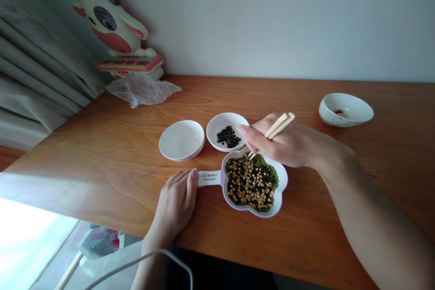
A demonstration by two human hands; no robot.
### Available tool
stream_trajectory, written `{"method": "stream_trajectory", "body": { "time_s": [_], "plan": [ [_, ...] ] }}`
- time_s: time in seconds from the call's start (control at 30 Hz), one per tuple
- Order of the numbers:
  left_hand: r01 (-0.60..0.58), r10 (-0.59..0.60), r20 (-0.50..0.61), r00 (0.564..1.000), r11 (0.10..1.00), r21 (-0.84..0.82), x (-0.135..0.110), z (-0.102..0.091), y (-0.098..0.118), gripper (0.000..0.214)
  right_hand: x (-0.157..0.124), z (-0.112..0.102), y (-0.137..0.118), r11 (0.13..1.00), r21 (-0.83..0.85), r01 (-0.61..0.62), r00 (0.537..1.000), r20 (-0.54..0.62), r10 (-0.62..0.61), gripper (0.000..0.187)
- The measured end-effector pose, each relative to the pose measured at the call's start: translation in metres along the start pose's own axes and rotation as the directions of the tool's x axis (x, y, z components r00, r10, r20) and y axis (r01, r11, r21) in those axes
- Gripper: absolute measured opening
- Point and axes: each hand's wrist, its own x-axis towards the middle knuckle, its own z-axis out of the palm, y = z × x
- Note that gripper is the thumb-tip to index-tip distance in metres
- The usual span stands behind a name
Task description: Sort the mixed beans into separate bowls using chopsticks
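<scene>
My left hand (176, 199) is closed round the handle of a white flower-shaped dish (281, 186), whose handle carries a printed label. Yellow, black and green beans (252, 181) lie mixed in the dish. Between the fingers of my right hand (288, 138) is a pair of wooden chopsticks (279, 126), tips down at the beans near the dish's far edge. A dark bean may be at the tips, but it is too small to be sure. Just behind the dish stands a small white bowl (214, 122) with black beans (229, 137) in it.
Left of that bowl is another white bowl (181, 140) with nothing visible inside. A patterned white bowl (346, 109) with a few small pieces sits at the right. A cow toy with a keyboard (125, 36) and a clear plastic bag (142, 90) are at the back left. A cable (163, 251) crosses my left forearm.
</scene>
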Motion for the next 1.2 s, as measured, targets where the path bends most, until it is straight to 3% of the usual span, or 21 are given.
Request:
{"method": "stream_trajectory", "body": {
  "time_s": [0.37,0.73,1.2],
  "plan": [
    [0.001,-0.001,0.000,1.000,1.000,0.006,0.0002,-0.0001,-0.0012,0.043,0.0039,0.0056,0.0026,0.992,-0.056,0.113,0.993,-0.024,-0.114,0.069],
    [0.018,-0.018,0.000,1.000,1.000,-0.022,0.0005,-0.0002,0.0013,0.043,-0.0037,-0.0004,0.0050,0.992,0.126,0.013,0.999,0.037,-0.018,0.072],
    [0.019,-0.019,0.006,1.000,1.000,-0.016,0.0004,-0.0004,0.0028,0.044,-0.0018,0.0013,0.0097,0.994,0.106,-0.010,0.997,0.071,0.002,0.072]
  ]
}}
